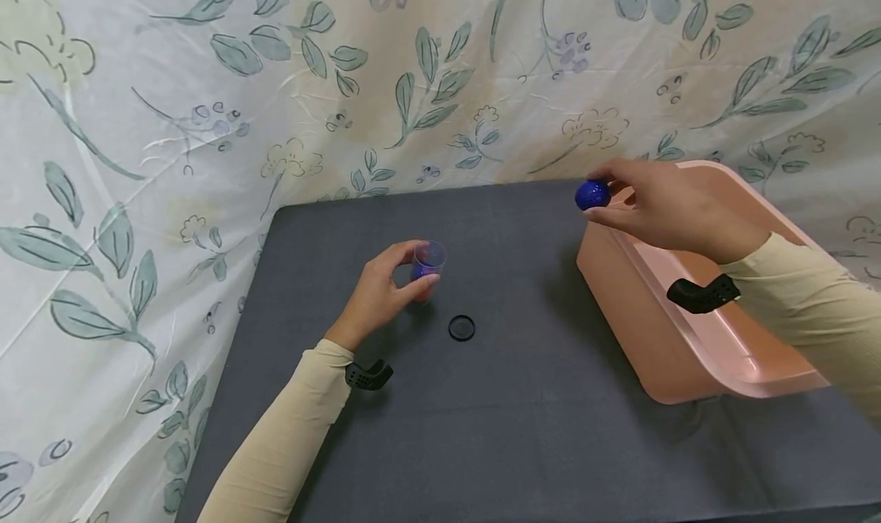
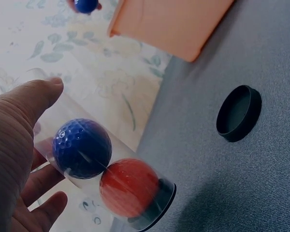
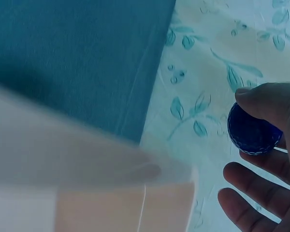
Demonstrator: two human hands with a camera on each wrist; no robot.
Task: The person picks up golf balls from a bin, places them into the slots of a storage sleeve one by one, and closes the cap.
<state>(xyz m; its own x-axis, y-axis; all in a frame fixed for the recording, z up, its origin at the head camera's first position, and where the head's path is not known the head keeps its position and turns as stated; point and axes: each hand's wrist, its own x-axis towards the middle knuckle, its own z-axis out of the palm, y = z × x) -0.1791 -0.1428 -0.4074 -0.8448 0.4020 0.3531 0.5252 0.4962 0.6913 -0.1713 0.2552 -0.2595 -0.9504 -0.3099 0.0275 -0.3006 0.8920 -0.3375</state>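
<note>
- Flower-patterned cloth [image 1: 427,79] hangs behind a dark table [image 1: 482,431] in the head view, with a pink tub [image 1: 612,332] at the right.
- Same view: the left hand [image 1: 378,290] grips a clear tube [image 1: 430,254], thumb and fingers on opposite sides; a black cap [image 1: 462,328] lies on the table near it. The right hand [image 1: 671,209] pinches a blue ball [image 1: 593,195] beside the tub's far left corner.
- Left wrist view: inside the tube, a second blue ball [image 2: 82,148] rests against a red ball [image 2: 129,187], which is nearer the tube's dark base. Whether that base touches the table, I cannot tell.
- Right wrist view: thumb and fingers are clamped on the blue ball; the tub's edge is blurred.
</note>
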